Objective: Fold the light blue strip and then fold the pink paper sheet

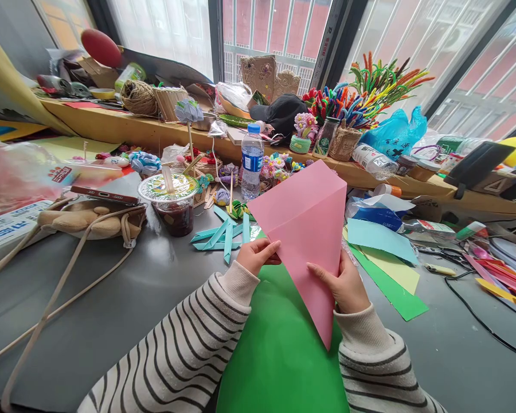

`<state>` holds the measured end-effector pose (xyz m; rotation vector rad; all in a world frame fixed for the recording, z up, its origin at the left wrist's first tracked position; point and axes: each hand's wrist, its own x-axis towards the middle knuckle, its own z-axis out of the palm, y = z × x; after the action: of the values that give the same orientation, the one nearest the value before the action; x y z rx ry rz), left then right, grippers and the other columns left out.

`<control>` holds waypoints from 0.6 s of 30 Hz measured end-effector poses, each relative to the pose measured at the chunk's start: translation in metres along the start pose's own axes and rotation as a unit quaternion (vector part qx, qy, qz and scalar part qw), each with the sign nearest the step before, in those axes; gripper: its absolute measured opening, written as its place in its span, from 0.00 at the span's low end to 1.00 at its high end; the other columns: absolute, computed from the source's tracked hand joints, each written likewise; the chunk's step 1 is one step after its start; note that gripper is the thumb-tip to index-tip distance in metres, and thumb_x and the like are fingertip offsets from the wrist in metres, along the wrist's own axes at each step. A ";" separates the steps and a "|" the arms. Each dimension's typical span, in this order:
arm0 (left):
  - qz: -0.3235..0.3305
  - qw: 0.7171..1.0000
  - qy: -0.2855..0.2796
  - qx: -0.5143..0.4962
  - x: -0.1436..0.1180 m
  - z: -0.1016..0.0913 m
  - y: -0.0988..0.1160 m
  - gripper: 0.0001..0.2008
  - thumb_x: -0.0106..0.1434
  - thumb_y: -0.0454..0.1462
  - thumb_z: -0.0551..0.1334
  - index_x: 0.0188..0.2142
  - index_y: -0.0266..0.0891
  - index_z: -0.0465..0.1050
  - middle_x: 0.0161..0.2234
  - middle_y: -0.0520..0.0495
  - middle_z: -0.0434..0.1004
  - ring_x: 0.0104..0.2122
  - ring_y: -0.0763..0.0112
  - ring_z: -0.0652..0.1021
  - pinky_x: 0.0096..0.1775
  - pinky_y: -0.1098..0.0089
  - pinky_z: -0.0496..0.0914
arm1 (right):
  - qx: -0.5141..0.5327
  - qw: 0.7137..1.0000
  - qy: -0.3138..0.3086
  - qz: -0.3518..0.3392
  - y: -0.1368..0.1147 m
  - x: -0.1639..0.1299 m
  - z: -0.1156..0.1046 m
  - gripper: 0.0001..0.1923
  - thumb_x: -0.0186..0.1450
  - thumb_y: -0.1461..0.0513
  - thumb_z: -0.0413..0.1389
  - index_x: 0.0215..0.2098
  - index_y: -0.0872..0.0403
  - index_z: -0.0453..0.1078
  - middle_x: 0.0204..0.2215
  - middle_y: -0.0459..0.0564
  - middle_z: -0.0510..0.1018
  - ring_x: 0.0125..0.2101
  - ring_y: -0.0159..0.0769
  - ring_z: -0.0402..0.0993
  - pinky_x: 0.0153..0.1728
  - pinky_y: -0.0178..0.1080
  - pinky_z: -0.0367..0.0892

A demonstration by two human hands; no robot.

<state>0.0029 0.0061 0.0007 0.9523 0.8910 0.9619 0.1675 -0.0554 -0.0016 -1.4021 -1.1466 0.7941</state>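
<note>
A sheet of pink paper (303,229), folded into a kite-like shape with its narrow point downward, is held up in the middle of the head view. My left hand (259,255) pinches its left edge between thumb and fingers. On the right side my right hand (341,282) grips it, thumb on the front face and fingers behind. Beneath the paper lies a large green sheet (275,355) reaching the table's near edge. Several folded turquoise paper strips (221,235) lie just beyond my left hand.
Left stand a lidded drink cup (169,201) and a bag (90,221) with a phone (105,195) on it. A water bottle (251,163) stands behind the paper. Coloured sheets (382,241), scissors (456,258) and a black cable (477,324) lie right. Craft items crowd the ledge (198,137).
</note>
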 end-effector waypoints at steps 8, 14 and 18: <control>-0.020 1.000 0.001 0.013 0.001 0.000 -0.001 0.17 0.39 0.46 0.64 0.19 0.32 0.67 0.16 0.50 0.72 0.19 0.74 0.73 0.25 0.73 0.70 | -0.020 1.000 0.004 -0.003 0.004 0.000 -0.002 0.30 0.45 0.58 0.60 0.45 0.54 0.58 0.42 0.53 0.69 0.40 0.42 0.66 0.39 0.44 0.63; -0.024 0.999 0.008 0.032 0.002 0.000 -0.001 0.18 0.37 0.47 0.64 0.18 0.33 0.65 0.14 0.50 0.70 0.17 0.74 0.73 0.23 0.75 0.68 | -0.012 1.000 -0.004 -0.001 0.002 -0.001 -0.001 0.29 0.45 0.58 0.60 0.44 0.53 0.58 0.42 0.53 0.69 0.40 0.41 0.66 0.39 0.43 0.63; -0.021 0.999 0.010 0.028 0.002 0.000 -0.001 0.18 0.36 0.47 0.65 0.18 0.33 0.65 0.13 0.51 0.70 0.17 0.75 0.73 0.23 0.75 0.68 | -0.002 1.000 -0.002 -0.002 0.001 -0.001 0.000 0.30 0.45 0.58 0.60 0.45 0.53 0.57 0.42 0.53 0.69 0.40 0.41 0.66 0.39 0.43 0.63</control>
<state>0.0038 0.0074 -0.0005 0.9699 0.9549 0.9161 0.1674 -0.0565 -0.0025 -1.4015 -1.1547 0.7913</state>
